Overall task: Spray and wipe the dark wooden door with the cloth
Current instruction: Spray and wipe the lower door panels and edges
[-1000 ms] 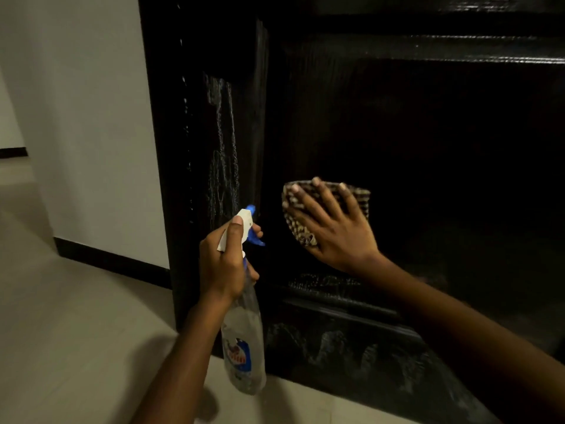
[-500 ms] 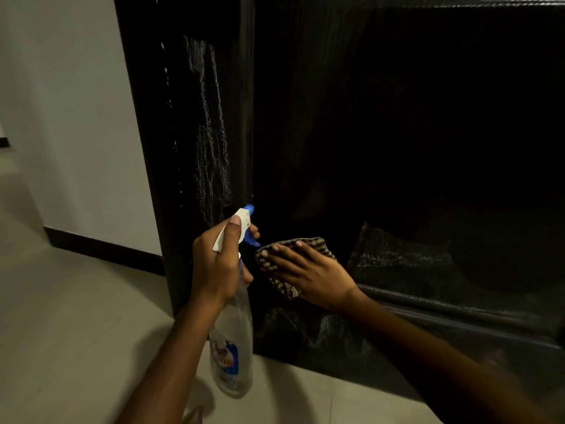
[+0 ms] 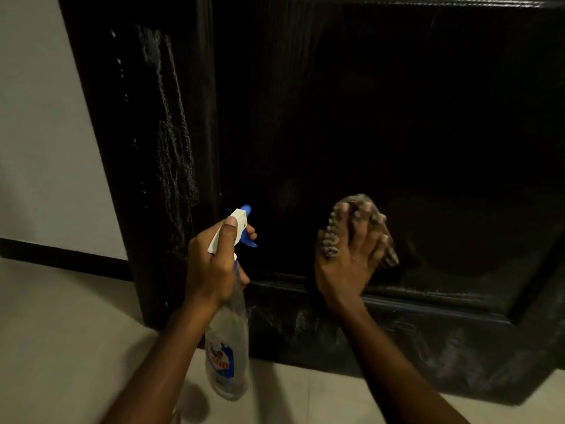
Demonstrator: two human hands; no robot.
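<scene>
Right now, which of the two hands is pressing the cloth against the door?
The right hand: it lies spread over the patterned cloth on the door panel. The left hand grips the spray bottle instead.

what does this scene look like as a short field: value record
left hand: grips spray bottle by the neck, thumb on its white head, nozzle toward the door
right hand: fingers spread flat, presses cloth against the door
door: dark wood with a recessed panel; cloth sits low on the panel, above the bottom rail
residue: whitish streaks down the door's left side, fainter smears on the bottom rail
surroundings: pale floor, white wall left of the door
</scene>
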